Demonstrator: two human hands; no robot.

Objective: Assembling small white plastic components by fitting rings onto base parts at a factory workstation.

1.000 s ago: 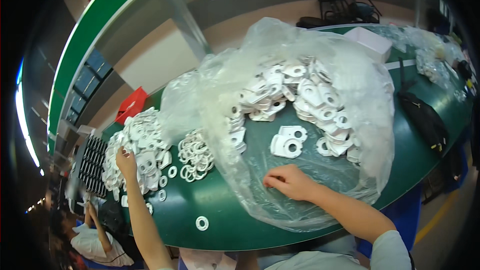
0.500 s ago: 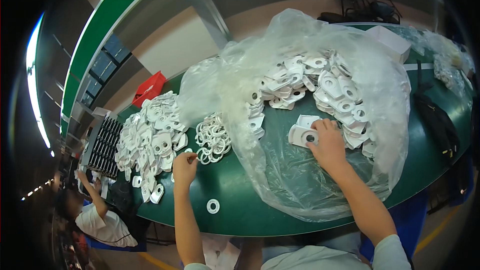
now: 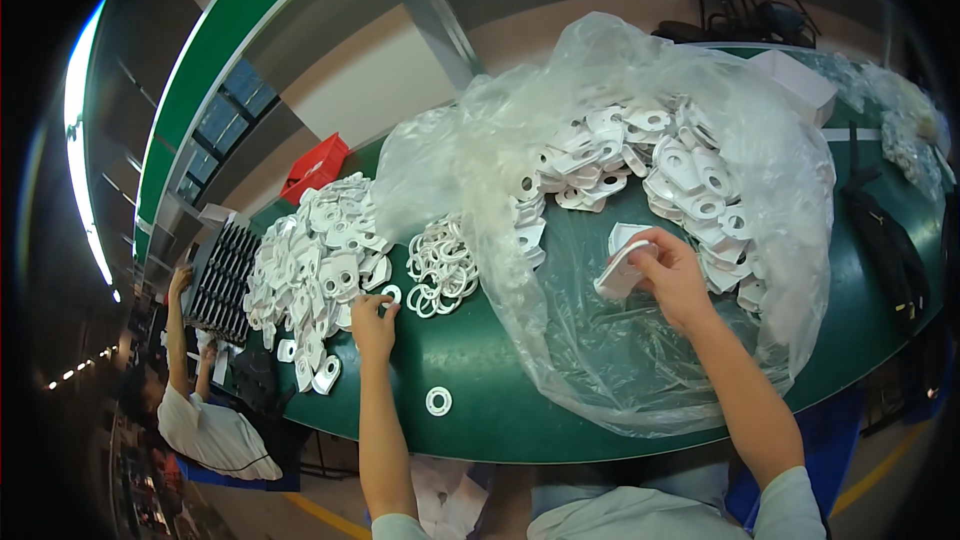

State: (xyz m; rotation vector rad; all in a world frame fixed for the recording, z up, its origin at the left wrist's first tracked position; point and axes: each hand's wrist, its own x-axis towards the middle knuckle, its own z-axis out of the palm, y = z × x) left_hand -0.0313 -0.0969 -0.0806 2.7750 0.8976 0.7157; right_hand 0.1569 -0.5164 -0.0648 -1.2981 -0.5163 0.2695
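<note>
My left hand (image 3: 374,328) is closed at its fingertips on the edge of a small white ring (image 3: 392,293), beside a heap of white rings (image 3: 443,270). My right hand (image 3: 672,278) grips a flat white plate (image 3: 618,276) by its edge, tilted over the clear plastic bag (image 3: 590,380). Another white piece (image 3: 625,233) shows just behind that plate; whether it is also held I cannot tell. White plates with round holes (image 3: 690,180) lie piled inside the bag, past my right hand. A single white flat ring (image 3: 438,400) rests on the green table nearer to me.
A big heap of white plates (image 3: 320,250) covers the table's left part, with a red bin (image 3: 316,168) behind it. Black stacked racks (image 3: 222,280) stand farther left, where another person (image 3: 210,430) works. A dark bag (image 3: 880,250) lies at the right.
My right hand has lifted and tipped the plate, which lay flatter before. My left fingers have moved slightly away from the ring heap to the small ring. The view has shifted a little.
</note>
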